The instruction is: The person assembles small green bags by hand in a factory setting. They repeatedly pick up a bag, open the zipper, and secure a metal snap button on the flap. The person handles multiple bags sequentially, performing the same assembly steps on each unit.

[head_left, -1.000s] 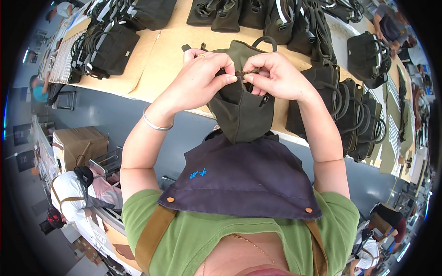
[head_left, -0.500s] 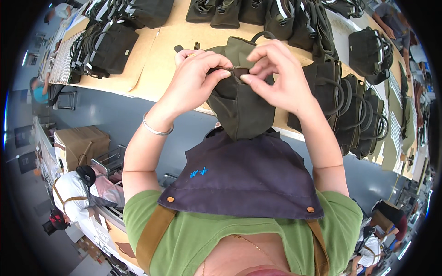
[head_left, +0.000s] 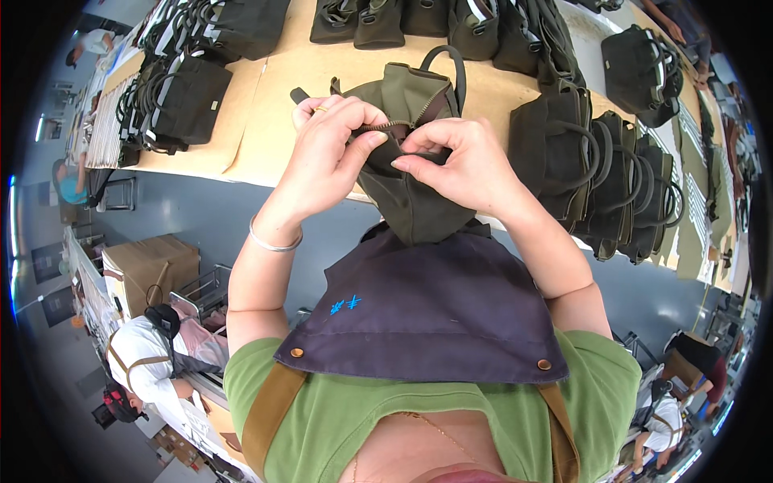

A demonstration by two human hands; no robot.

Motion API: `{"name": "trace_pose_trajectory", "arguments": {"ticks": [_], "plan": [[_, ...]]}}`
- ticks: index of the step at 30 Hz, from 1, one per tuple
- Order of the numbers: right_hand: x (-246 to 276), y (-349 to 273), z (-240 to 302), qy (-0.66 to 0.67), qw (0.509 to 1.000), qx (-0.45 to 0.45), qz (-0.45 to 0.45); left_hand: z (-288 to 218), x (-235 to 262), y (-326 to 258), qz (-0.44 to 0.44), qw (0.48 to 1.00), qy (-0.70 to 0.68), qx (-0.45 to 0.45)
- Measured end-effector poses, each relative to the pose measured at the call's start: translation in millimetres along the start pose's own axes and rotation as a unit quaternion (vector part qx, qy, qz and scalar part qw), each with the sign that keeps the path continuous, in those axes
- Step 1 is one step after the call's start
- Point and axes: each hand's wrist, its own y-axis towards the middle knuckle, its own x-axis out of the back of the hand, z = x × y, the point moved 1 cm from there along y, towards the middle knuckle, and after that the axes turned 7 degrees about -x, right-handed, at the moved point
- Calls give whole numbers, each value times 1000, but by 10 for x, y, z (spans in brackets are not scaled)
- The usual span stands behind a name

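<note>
A dark olive fabric handbag (head_left: pixel 415 197) stands at the near edge of the table in front of my apron, its zipped top partly open and a brown lining showing inside. My left hand (head_left: pixel 336 145) is closed on the bag's edge at the left end of the zipper (head_left: pixel 392 125). With thumb and fingers, my right hand (head_left: pixel 455 157) pinches the near rim of the opening, its fingertips partly inside. One dark loop handle (head_left: pixel 448 60) rises behind the bag. What lies deeper inside is hidden.
Finished-looking dark handbags stand in rows at the left (head_left: pixel 189 101), along the back (head_left: pixel 378 24) and at the right (head_left: pixel 555 153) of the wooden table (head_left: pixel 266 105). A brown carton (head_left: pixel 153 262) stands at lower left. Other people work farther off, one in white (head_left: pixel 141 354).
My right hand has come down from above the zipper to the near rim, fingertips now in the opening. The mouth of the bag gapes wider, and its loop handle shows more upright.
</note>
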Motion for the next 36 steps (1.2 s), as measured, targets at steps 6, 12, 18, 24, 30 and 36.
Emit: {"name": "trace_pose_trajectory", "arguments": {"ticks": [6,12,18,24,30,36], "plan": [[0,18,-13,-45,997,64,-23,-5,27,45,9,1000,5,-8],[-61,29,-13,72,996,18,-39,12,38,41,17,1000,-14,-13],[-46,58,-53,9,995,96,-39,-2,61,69,36,999,-20,-11],[423,231,20,-286,948,72,122,79,36,52,34,999,0,-31],[380,240,205,-290,937,90,171,308,317,-91,2,997,18,-73],[330,347,129,-258,940,93,205,-20,190,-50,-58,985,138,-87]]}}
